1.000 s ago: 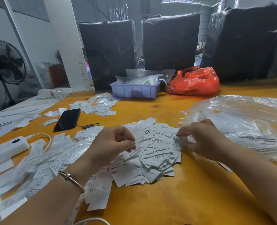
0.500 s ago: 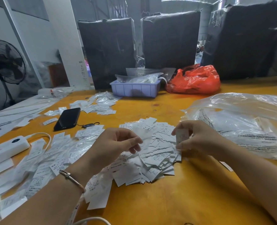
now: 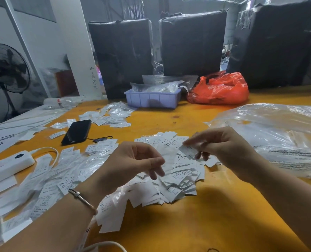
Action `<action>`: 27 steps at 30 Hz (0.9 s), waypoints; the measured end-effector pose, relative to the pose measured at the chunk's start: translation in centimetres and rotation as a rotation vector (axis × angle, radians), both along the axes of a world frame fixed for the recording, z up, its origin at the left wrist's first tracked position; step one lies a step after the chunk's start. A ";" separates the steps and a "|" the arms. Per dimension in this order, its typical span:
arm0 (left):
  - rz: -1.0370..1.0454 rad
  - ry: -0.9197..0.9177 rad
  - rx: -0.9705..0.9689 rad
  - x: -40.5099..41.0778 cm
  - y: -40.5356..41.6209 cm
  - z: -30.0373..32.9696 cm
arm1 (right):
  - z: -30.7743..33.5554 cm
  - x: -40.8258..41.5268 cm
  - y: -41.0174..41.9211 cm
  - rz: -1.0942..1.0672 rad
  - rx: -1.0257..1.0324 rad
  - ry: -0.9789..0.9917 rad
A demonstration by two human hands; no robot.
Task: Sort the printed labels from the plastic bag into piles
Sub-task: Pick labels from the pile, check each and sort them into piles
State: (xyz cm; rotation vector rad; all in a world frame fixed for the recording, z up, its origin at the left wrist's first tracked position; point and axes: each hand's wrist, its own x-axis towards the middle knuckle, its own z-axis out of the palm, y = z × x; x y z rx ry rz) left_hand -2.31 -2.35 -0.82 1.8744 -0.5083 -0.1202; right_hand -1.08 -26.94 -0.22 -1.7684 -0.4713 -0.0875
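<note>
Your right hand (image 3: 222, 150) pinches one label (image 3: 188, 150) above the label pile (image 3: 176, 177); your left hand (image 3: 131, 164), fingers loosely curled, holds nothing. Plastic bag (image 3: 278, 135) at 3 o'clock; phone (image 3: 76, 131) at 10; basket (image 3: 152, 100) at 12.

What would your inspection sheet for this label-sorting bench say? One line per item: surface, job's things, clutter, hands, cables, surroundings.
Surface: orange table, labels strewn across it.
Job's things: central pile; clear bag at right; sleeved labels at left.
Clutter: phone, blue tray, red bag.
Hands: right hand pinches a label; left hand curled over the pile, grip unclear.
Cables: white cable from power strip.
Surroundings: fan, black wrapped bales.
</note>
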 end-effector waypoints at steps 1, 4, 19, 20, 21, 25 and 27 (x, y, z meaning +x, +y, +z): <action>-0.017 -0.011 -0.005 -0.1 -0.1 0.0 | 0.3 -0.5 0.4 0.048 -0.030 0.001; -0.051 -0.039 -0.020 -0.2 -0.2 0.1 | 0.8 -1.9 1.5 0.187 -0.114 -0.016; -0.096 -0.062 -0.042 -0.4 -0.4 0.3 | 1.9 -3.3 1.9 -0.156 0.026 -0.511; -0.096 -0.063 -0.040 -0.4 -0.4 0.3 | 1.8 -3.4 2.1 -0.161 -0.009 -0.533; -0.095 -0.065 -0.038 -0.4 -0.4 0.3 | 1.7 -3.5 2.3 -0.173 -0.042 -0.550; -0.089 -0.069 -0.028 -0.4 -0.3 0.2 | 1.5 -3.6 2.5 -0.193 -0.150 -0.612; -0.085 -0.066 -0.029 -0.4 -0.2 0.2 | 1.5 -3.5 2.6 -0.177 -0.199 -0.647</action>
